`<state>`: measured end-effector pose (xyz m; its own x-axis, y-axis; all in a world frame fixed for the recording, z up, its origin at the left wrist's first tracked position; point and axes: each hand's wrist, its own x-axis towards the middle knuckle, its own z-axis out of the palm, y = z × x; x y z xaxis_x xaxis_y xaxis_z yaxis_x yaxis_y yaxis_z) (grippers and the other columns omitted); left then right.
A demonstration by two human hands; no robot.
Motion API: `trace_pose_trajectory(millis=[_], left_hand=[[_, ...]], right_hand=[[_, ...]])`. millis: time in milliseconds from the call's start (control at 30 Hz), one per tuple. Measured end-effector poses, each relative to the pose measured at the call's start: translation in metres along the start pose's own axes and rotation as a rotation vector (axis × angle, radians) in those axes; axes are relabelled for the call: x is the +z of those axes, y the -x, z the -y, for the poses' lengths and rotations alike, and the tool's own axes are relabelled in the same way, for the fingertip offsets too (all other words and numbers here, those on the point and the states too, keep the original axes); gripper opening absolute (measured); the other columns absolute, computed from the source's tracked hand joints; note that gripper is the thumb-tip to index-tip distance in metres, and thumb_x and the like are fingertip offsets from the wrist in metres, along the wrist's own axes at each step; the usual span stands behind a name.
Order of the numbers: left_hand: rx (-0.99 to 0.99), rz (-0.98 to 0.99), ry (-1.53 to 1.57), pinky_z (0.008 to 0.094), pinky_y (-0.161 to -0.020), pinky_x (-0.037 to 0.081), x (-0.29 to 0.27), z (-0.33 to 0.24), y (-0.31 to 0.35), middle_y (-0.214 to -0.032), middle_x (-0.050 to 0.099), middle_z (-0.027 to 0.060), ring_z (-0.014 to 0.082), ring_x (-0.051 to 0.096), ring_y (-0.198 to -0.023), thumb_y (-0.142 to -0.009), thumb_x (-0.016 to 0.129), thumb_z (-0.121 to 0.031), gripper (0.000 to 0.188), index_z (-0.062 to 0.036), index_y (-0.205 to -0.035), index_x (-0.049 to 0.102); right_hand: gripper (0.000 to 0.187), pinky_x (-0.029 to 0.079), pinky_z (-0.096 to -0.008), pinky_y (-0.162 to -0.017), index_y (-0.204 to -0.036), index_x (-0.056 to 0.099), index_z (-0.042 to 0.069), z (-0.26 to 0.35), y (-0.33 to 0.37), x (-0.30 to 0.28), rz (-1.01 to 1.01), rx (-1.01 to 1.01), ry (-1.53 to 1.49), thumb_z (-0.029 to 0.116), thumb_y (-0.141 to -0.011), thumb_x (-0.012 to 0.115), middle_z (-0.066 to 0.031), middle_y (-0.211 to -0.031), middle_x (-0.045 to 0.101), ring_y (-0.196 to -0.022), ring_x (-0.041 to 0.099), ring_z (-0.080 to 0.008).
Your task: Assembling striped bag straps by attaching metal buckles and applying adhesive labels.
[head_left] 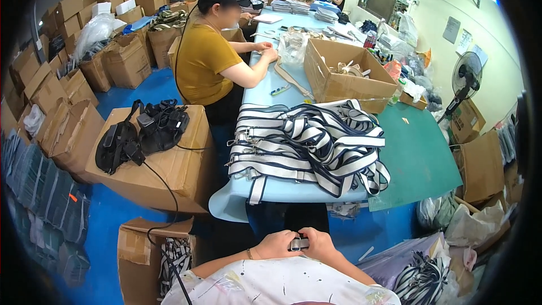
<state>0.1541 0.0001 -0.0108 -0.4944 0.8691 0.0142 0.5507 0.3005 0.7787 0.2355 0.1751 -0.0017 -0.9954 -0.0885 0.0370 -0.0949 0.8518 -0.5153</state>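
Close to my body, both hands meet around a short dark-and-white strap with a metal buckle (298, 243). My left hand (275, 245) grips it from the left, fingers closed. On the other side my right hand (317, 244) is closed on the same strap. Whatever lies beneath my fingers is hidden. In front of me, a large heap of white straps with dark blue edges (307, 147) covers the near end of the light blue table (231, 197). Metal clips (240, 138) show along the heap's left side, and one strap end hangs over the table edge.
A green mat (423, 158) lies right of the heap, with an open carton (350, 82) behind. Left stands a carton (152, 175) bearing black pouches and cables. Striped straps fill a box (135, 260) at lower left. A co-worker in a mustard shirt (206, 65) sits along the table.
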Motion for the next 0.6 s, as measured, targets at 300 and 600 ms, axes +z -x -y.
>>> trace_pose_trajectory(millis=[300,600], left_hand=[[0.108,-0.16,0.142,0.0343,-0.068,0.048,-0.048,-0.024,-0.022,-0.081,0.057,0.0142,0.0293,0.058,-0.074,-0.064,0.079,-0.027,0.038,-0.0023,-0.085,0.06],[0.05,-0.078,0.244,0.0251,-0.075,0.046,-0.078,-0.067,-0.065,-0.089,0.059,0.0082,0.0129,0.058,-0.082,-0.072,0.076,-0.012,0.08,-0.008,-0.138,0.03]], right_hand=[[0.044,0.051,-0.0385,-0.071,-0.1,0.054,0.01,-0.051,0.007,-0.067,-0.126,0.034,0.193,0.006,-0.058,0.067,-0.009,-0.097,0.062,-0.085,0.062,-0.0297],[0.074,0.042,-0.0348,-0.095,-0.137,0.034,0.006,-0.026,-0.03,-0.104,-0.001,-0.23,-0.739,0.009,-0.074,0.07,-0.0084,-0.112,0.053,-0.107,0.053,-0.0194]])
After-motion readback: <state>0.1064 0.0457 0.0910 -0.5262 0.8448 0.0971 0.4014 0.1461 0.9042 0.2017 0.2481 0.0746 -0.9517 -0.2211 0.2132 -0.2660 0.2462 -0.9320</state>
